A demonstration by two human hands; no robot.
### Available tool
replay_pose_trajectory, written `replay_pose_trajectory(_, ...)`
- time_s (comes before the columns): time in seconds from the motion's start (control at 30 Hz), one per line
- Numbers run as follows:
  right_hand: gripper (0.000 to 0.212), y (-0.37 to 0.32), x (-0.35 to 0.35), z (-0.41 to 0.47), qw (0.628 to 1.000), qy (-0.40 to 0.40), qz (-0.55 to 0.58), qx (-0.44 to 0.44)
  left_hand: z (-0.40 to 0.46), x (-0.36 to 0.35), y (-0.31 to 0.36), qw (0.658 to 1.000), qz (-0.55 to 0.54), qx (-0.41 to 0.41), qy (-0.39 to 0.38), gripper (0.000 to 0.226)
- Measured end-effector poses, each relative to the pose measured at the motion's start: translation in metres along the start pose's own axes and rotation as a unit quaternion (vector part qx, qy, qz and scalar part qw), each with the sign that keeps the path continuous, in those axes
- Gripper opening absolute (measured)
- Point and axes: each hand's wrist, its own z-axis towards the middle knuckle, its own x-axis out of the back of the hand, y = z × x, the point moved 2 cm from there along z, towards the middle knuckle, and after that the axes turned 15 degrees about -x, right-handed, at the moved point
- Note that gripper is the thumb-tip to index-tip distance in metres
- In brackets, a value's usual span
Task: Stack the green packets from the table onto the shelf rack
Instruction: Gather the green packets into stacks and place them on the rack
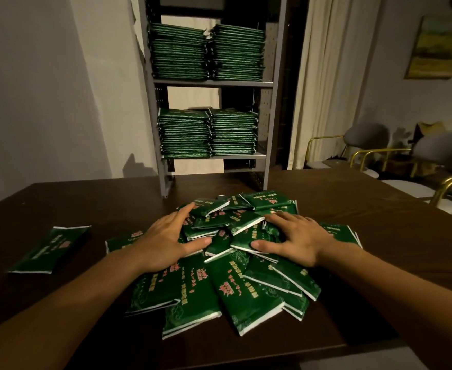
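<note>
A loose heap of green packets (235, 287) with red print lies on the dark wooden table (366, 217). My left hand (163, 241) rests flat on the heap's left side, fingers spread. On the right side my right hand (297, 239) lies the same way, palm down. Neither hand has lifted a packet. One green packet (51, 249) lies alone at the far left of the table. Behind the table stands a grey shelf rack (275, 84) with two tall packet stacks (206, 52) on its upper shelf and two shorter stacks (209, 133) on the lower shelf.
A pale curtain (331, 81) hangs right of the rack. Grey chairs with gold frames (366, 148) stand at the right beside the table. A painting (438, 46) hangs on the right wall. A white wall is on the left.
</note>
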Motion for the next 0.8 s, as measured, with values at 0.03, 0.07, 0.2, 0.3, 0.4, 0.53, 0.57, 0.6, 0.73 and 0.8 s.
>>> replay_pose_trajectory(0.03,0.106,-0.004,0.0,0.002,1.0,-0.001,0.005,0.009,-0.001,0.0,-0.002,1.0,-0.005,-0.001,0.013,0.102)
replay_pose_trajectory(0.07,0.109,-0.009,0.0,0.005,1.0,-0.001,0.01,0.018,-0.001,0.001,-0.005,1.0,-0.006,-0.006,0.021,0.1)
replay_pose_trajectory(0.2,0.122,-0.017,0.002,0.016,0.998,0.004,0.037,0.044,0.003,0.002,-0.01,1.0,0.016,-0.013,0.01,0.092)
replay_pose_trajectory(0.3,0.119,-0.019,0.009,0.019,0.997,0.044,0.029,0.059,0.01,0.006,-0.008,0.999,0.025,-0.014,0.031,0.091)
replay_pose_trajectory(0.4,0.109,-0.028,0.023,0.029,0.99,0.106,0.049,0.076,0.024,0.015,-0.004,0.998,-0.005,-0.006,0.067,0.099)
replay_pose_trajectory(0.53,0.095,-0.057,0.029,0.05,0.985,0.058,0.086,0.135,0.042,0.019,-0.001,1.0,0.026,0.002,0.007,0.122)
replay_pose_trajectory(0.57,0.094,-0.064,0.027,0.056,0.983,0.042,0.1,0.145,0.045,0.017,-0.002,1.0,0.025,0.006,0.0,0.124)
replay_pose_trajectory(0.6,0.093,-0.07,0.024,0.061,0.982,0.031,0.109,0.152,0.048,0.016,-0.005,1.0,0.024,0.007,0.004,0.122)
replay_pose_trajectory(0.73,0.091,-0.079,0.009,0.073,0.978,0.033,0.107,0.174,0.053,0.01,-0.025,0.997,0.008,-0.036,0.073,0.103)
replay_pose_trajectory(0.8,0.091,-0.078,0.009,0.072,0.973,0.04,0.128,0.185,0.054,0.009,-0.03,0.994,-0.023,-0.052,0.09,0.101)
